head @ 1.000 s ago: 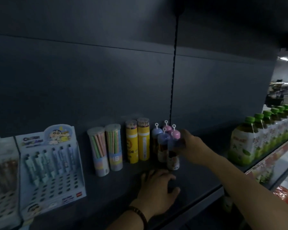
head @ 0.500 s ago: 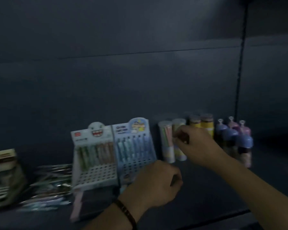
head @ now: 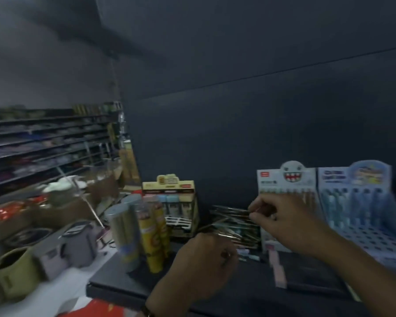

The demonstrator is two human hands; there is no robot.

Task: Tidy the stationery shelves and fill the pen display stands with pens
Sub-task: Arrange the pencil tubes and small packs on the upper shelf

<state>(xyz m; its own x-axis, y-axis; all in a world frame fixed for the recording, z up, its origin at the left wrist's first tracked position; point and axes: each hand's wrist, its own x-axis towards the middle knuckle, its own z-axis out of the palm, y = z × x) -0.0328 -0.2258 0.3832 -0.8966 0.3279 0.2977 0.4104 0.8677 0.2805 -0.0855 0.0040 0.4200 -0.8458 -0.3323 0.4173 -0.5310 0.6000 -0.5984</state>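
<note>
A loose pile of wrapped pens (head: 232,221) lies on the dark shelf (head: 306,277), left of a white pen display stand (head: 286,188) with a toothy face on top. A blue pen display stand (head: 364,202) stands to its right. Both hold a row of pens above empty holes. My right hand (head: 284,223) hovers over the pile's right end with thumb and fingers pinched together; blur hides whether a pen is between them. My left hand (head: 204,266) is curled into a fist just in front of the pile.
A yellow display box (head: 169,202) and several tall pencil tubes (head: 142,234) stand at the shelf's left end. Left of the shelf edge are grey and tan containers (head: 62,250) and distant store shelving (head: 44,143). A pink strip (head: 278,268) lies on the shelf.
The view has swung left along the shelf. Both hands left the tubes and small bottles on the right and now sit at the pen pile beside the white stand.
</note>
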